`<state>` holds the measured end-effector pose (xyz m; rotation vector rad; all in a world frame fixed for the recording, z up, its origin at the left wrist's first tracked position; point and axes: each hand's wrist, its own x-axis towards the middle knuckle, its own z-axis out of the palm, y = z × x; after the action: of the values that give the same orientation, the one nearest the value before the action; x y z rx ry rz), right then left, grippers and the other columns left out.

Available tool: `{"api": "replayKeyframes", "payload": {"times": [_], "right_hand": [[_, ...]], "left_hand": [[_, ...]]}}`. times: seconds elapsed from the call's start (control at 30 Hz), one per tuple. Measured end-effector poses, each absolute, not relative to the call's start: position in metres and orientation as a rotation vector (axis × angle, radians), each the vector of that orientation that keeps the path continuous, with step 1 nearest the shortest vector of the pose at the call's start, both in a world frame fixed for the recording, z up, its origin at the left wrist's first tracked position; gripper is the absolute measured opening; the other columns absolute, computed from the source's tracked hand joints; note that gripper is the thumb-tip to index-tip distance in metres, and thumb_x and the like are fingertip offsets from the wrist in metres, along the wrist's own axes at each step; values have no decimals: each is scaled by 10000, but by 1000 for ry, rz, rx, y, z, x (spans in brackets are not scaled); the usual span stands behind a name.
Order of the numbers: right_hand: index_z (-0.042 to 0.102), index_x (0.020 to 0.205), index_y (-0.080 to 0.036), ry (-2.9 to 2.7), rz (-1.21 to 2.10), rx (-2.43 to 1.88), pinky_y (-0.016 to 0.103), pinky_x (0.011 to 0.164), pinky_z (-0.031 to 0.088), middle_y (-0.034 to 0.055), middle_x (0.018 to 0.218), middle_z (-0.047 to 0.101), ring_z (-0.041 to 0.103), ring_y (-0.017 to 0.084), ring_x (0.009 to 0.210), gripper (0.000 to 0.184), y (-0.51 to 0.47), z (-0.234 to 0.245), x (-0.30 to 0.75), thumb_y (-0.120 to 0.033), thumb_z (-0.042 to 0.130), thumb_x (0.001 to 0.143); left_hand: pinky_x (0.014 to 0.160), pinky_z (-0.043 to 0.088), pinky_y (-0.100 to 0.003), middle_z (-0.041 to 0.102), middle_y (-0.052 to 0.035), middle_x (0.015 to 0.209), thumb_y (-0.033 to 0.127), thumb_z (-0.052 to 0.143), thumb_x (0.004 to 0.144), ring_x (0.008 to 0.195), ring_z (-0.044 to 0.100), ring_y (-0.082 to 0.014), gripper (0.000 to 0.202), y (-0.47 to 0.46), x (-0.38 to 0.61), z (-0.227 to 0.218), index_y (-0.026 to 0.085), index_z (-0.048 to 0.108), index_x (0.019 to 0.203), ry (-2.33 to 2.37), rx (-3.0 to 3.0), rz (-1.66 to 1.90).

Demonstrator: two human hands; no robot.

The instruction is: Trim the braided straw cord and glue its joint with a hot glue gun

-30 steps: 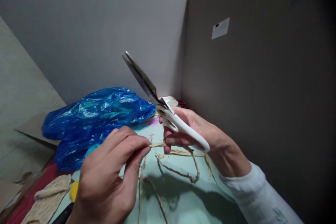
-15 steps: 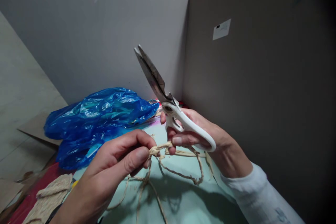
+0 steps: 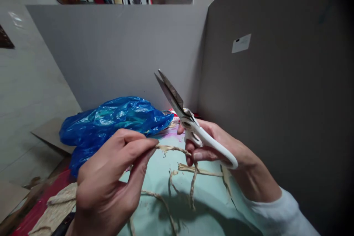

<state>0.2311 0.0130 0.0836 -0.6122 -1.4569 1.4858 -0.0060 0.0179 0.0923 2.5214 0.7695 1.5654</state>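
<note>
My left hand (image 3: 110,177) is closed, thumb and forefinger pinching one end of a thin twisted straw cord (image 3: 174,148). The cord stretches across to my right hand (image 3: 221,136), whose thumb and finger also grip it, and its tail hangs down below. White-handled scissors (image 3: 214,146) are held in that same right hand, blades slightly apart and pointing up and to the left, away from the cord. Further lengths of straw cord (image 3: 163,201) lie or hang below my hands.
A blue plastic bag (image 3: 110,118) lies behind my left hand. Flat straw strips (image 3: 204,171) rest on the pale green tabletop (image 3: 151,225). At lower left is a braided straw piece (image 3: 59,210). Grey panels (image 3: 129,51) stand at the back and right.
My left hand has turned and drawn slightly left, and the cord between my hands is longer and straighter. The loop below has opened into a hanging tail. The view has tilted up and left.
</note>
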Motion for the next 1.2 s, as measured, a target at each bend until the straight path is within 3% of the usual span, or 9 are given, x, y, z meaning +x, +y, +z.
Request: {"api": "replayKeyframes", "payload": {"times": [0.2, 0.3, 0.47, 0.67, 0.77, 0.9, 0.97, 1.07, 1.2], "right_hand": [[571, 1043, -188, -1401, 1436, -658, 177, 608, 554, -37, 725, 650, 642, 79, 632, 449, 6, 90, 231, -144, 865, 706], [578, 1032, -194, -1380, 1428, -679, 139, 552, 510, -41, 698, 628, 572, 53, 578, 404, 1, 94, 233, -130, 841, 732], [580, 1017, -209, -1443, 1224, -749, 178, 571, 537, -20, 731, 660, 613, 96, 632, 450, -5, 100, 239, -147, 875, 683], [581, 990, -220, -1409, 1005, -904, 196, 576, 545, -19, 742, 672, 638, 116, 650, 482, -5, 106, 244, -189, 912, 640], [590, 1034, -215, -1435, 974, -957, 231, 607, 573, -2, 783, 683, 647, 131, 667, 513, -5, 106, 247, -229, 915, 637], [584, 1064, -215, -1471, 1009, -939, 270, 647, 606, -7, 769, 672, 678, 154, 697, 515, -5, 105, 250, -252, 902, 660], [585, 1069, -217, -1485, 1011, -925, 280, 652, 613, -7, 764, 669, 681, 157, 699, 508, -5, 104, 251, -257, 896, 669], [582, 1075, -216, -1482, 994, -920, 278, 643, 611, -6, 762, 677, 687, 160, 695, 499, -5, 104, 252, -245, 886, 681], [585, 1047, -211, -1476, 972, -888, 212, 566, 562, -17, 741, 686, 663, 126, 654, 478, -3, 104, 252, -179, 882, 673]], "left_hand": [[745, 462, -336, 656, -15, 930, 43, 578, 881, 816, 608, -190, 314, 18, -2, 83, 281, 648, 1074, 849, 2682, 1870], [808, 461, -379, 644, -17, 913, -6, 567, 852, 807, 595, -203, 444, 18, -2, 80, 303, 587, 1170, 783, 2801, 1955], [845, 481, -378, 649, -43, 950, -76, 659, 741, 829, 599, -219, 656, 17, -6, 76, 240, 527, 1300, 739, 3041, 1838], [742, 468, -294, 650, -44, 939, 7, 549, 880, 834, 654, -184, 284, 15, 15, 67, 218, 564, 1070, 944, 2662, 1690], [650, 428, -291, 653, 21, 772, 212, 466, 982, 657, 610, -155, 77, 7, 25, 72, 250, 533, 971, 1035, 2141, 1339], [561, 328, -296, 614, 28, 630, 480, 486, 947, 597, 500, -178, 279, 5, 22, 86, 249, 628, 1011, 933, 1736, 922], [563, 311, -306, 618, -6, 626, 546, 446, 941, 598, 458, -184, 415, 9, 18, 89, 219, 698, 895, 827, 1643, 779], [608, 340, -287, 597, -8, 653, 482, 537, 925, 646, 459, -165, 381, 17, 17, 88, 207, 710, 726, 744, 1526, 722], [622, 367, -242, 630, 10, 691, 334, 701, 829, 670, 484, -132, 136, 19, 22, 84, 214, 733, 773, 735, 1341, 788]]}}
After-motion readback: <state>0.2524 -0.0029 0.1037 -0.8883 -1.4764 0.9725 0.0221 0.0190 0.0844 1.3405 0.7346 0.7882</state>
